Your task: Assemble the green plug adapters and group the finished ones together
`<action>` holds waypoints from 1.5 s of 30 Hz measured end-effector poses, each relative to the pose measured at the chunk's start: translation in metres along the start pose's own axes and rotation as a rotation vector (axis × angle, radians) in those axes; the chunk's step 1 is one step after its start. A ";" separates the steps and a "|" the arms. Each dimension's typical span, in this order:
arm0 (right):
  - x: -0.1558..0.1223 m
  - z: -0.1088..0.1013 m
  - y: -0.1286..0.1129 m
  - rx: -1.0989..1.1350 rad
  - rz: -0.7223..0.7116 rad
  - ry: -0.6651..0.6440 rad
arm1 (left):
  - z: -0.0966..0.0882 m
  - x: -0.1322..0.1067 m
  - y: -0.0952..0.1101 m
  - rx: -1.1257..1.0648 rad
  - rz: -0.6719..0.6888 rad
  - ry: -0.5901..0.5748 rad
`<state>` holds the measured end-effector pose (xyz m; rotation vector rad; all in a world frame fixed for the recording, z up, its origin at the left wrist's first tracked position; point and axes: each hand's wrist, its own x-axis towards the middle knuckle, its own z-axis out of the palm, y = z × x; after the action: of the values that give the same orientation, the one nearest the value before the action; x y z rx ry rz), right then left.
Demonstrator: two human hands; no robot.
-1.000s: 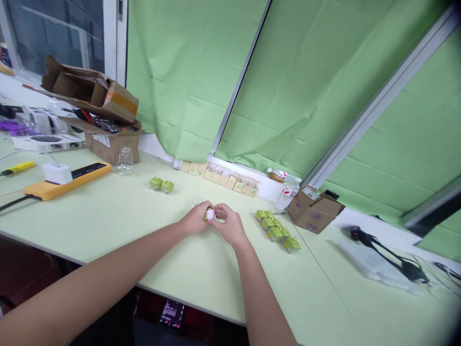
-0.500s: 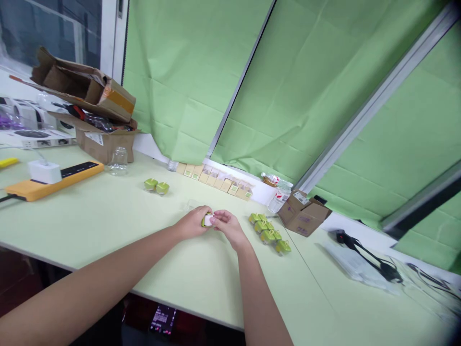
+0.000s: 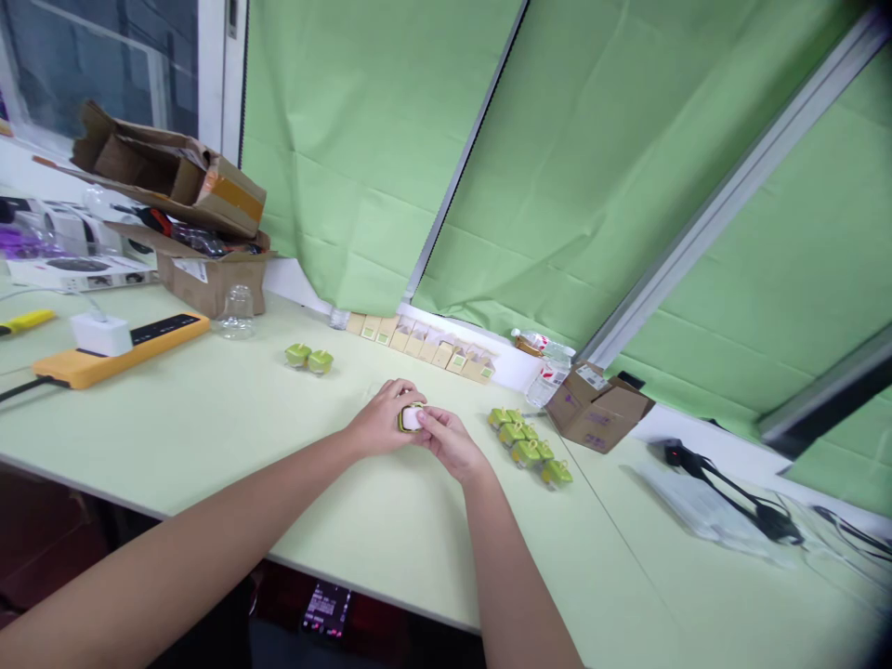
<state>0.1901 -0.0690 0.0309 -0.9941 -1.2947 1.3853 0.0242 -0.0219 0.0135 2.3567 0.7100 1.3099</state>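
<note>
Both hands meet over the middle of the pale green table (image 3: 209,418). My left hand (image 3: 380,420) and my right hand (image 3: 450,441) are closed together on one small green and white piece (image 3: 411,418), held just above the tabletop. To the right of my right hand lies a cluster of several similar green pieces (image 3: 530,446). Two more green pieces (image 3: 309,358) sit to the far left of my hands.
A row of small tan boxes (image 3: 418,339) lines the back edge under the green curtain. A yellow power strip (image 3: 115,348) with a white plug, a glass jar (image 3: 237,311) and open cardboard boxes (image 3: 188,223) stand at the left. A small carton (image 3: 596,409), water bottle (image 3: 550,376) and black cable (image 3: 731,488) lie right.
The piece between my fingers has been turned, its white face showing differently. Both hands stay at the same spot on the table; the view has shifted slightly.
</note>
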 end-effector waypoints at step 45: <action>0.012 0.006 0.004 0.080 -0.003 0.385 | -0.008 0.006 -0.014 -0.182 -0.112 0.068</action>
<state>0.1818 -0.0588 0.0285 -1.1372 -0.9474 1.1630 0.0165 -0.0072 0.0143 2.1077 0.7004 1.3509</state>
